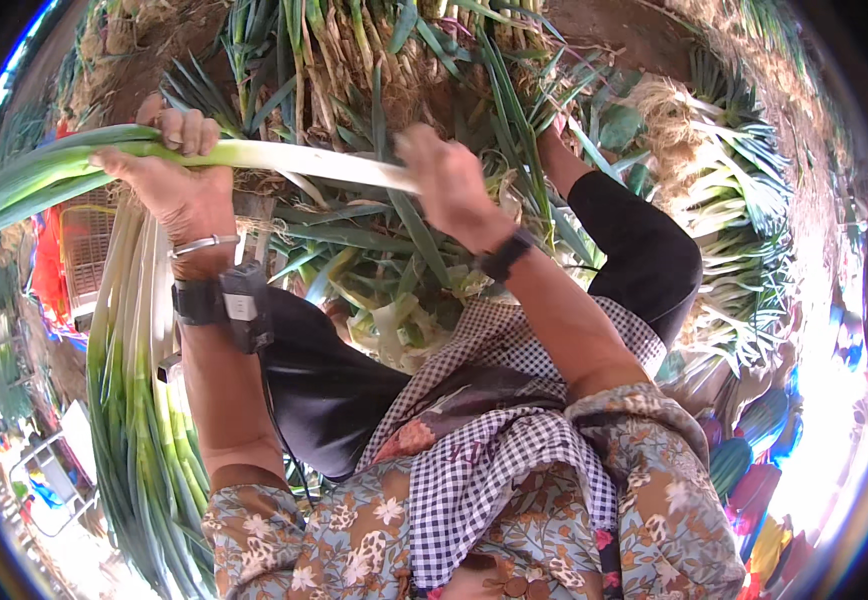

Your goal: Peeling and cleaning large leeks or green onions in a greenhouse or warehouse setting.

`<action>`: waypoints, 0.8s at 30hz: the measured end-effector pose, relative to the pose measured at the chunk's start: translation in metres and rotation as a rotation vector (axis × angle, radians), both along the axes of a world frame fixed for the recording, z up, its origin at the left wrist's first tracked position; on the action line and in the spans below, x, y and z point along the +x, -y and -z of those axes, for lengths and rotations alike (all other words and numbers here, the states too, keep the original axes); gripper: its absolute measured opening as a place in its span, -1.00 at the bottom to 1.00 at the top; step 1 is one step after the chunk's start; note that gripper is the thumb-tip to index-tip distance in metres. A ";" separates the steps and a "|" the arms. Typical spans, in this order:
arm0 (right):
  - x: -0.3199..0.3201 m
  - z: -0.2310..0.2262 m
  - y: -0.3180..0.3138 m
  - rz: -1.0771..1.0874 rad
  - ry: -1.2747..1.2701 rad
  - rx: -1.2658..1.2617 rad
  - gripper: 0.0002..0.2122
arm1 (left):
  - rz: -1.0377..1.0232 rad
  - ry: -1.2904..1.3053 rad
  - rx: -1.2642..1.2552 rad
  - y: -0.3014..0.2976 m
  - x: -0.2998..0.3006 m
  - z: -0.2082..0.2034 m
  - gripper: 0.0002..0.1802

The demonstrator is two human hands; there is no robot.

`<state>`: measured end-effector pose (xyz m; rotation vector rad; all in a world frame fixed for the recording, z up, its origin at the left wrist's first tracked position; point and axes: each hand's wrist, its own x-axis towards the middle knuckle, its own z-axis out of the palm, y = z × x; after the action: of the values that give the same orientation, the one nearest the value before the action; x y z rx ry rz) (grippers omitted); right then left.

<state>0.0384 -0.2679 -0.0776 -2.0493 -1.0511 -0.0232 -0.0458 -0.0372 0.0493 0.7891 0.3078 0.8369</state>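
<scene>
Across the upper left stretches a long green onion, white toward the right with green leaves trailing off to the left. My left hand is closed round it where white turns to green, with the thumb stretched along the stalk. At the other end my right hand, slightly smeared by motion, has its fingers curled over the white tip, whose end they hide. Peeled leaves and husks lie below, between my legs.
Cleaned green onions are piled at my left. Uncleaned stalks stand heaped ahead. A row of onions with bushy roots lies at the right. Beyond the left pile are a brown slatted crate and a red bag.
</scene>
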 end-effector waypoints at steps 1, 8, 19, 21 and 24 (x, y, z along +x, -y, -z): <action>0.003 0.014 0.024 0.057 0.130 -0.086 -0.93 | 0.045 -0.013 0.026 0.001 0.000 0.004 -0.17; 0.046 0.093 0.137 0.414 -0.076 -0.446 -0.76 | 0.129 0.159 0.079 -0.049 -0.016 0.000 -0.09; -0.016 -0.047 -0.017 -0.040 -0.035 -0.034 -0.79 | -0.046 -0.008 0.114 0.001 0.008 -0.004 -0.21; -0.014 -0.057 0.004 -0.161 -0.411 -0.100 -0.77 | 0.008 0.009 0.142 -0.015 0.001 -0.005 -0.21; -0.004 -0.044 0.034 -0.297 -0.781 -0.121 -0.65 | 0.126 0.060 0.140 -0.019 0.001 0.002 -0.17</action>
<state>0.0343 -0.3018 -0.0340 -1.7265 -0.8376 0.9330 -0.0448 -0.0185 0.0474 0.9027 0.1455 0.7678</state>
